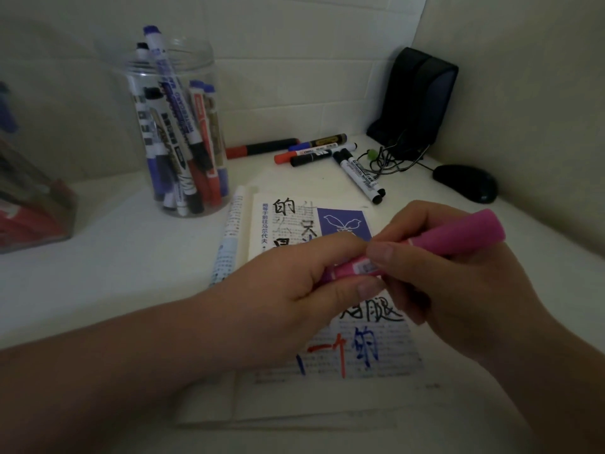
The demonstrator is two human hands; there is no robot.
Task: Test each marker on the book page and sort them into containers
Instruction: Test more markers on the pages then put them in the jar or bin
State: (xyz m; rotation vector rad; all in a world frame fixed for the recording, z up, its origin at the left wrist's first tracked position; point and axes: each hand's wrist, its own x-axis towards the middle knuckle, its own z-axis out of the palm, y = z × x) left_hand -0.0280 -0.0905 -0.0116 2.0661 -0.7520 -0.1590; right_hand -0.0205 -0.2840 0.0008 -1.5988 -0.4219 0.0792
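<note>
**Left hand (294,286) and right hand (465,290) both grip pink marker (458,235) over book (376,355)**

Two bare forearms fill the bottom of the view, and the hands meet above the open page. The left hand has its fingers curled under the near end of the pink marker and its thumb pressed on top, pinching it. The right hand holds the same marker just beside it, with thumb and forefinger closed on the barrel next to a small label. The thick far end sticks out up and to the right, past the knuckles. The fingers cover the join, so whether the cap is on cannot be told.

The book lies flat on a white table (114,257). Its page carries fine print overwritten with large strokes in black, blue and red. A purple square with a white figure sits near the top.

Behind and left of the book a clear jar (203,103) stands upright. It is packed with markers (170,132) capped in blue, black and red, and one blue-capped marker rises above the rim. At the far left edge is a second clear container (32,208), blurred, with red shapes inside.

Loose markers (314,152) lie in a cluster near the back wall. Two white ones with black caps (360,175) lie side by side, angled toward the book. To the right are a tangle of cable (393,158), a black mouse (465,182) and a dark upright box (422,96) in the corner.
</note>
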